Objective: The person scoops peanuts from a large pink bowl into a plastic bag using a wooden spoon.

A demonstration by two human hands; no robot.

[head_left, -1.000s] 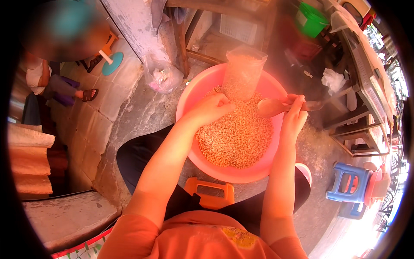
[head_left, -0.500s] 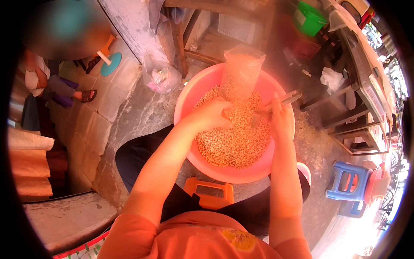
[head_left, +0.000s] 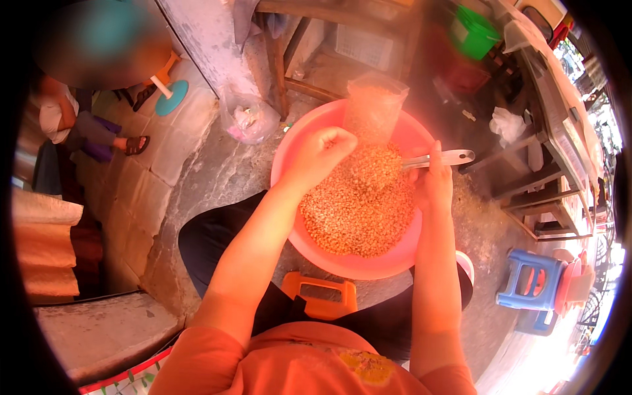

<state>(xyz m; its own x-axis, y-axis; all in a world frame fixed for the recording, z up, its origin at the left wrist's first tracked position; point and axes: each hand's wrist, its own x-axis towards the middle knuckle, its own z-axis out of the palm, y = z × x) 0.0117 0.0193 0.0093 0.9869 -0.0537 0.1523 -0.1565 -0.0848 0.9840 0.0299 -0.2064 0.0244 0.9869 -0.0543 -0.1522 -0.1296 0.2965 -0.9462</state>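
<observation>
A wide pink basin stands on the floor between my legs, with a bed of small golden kernels in it. My right hand grips the handle of a metal ladle, whose bowl is hidden under a heap of kernels. Over the basin's left side, my left hand is closed, fingers curled and tips together; whether it holds anything is hidden. A clear plastic bag with kernels inside stands upright at the far side of the basin, just beyond my left fingertips.
An orange stool sits under the basin's near side. A knotted plastic bag lies left of the basin. Blue stools and a wooden table stand to the right, a green bucket behind. Another person sits at far left.
My left hand has lifted off the kernels and its fingers have closed. My right hand has raised the ladle, now heaped with kernels, its handle turned toward level.
</observation>
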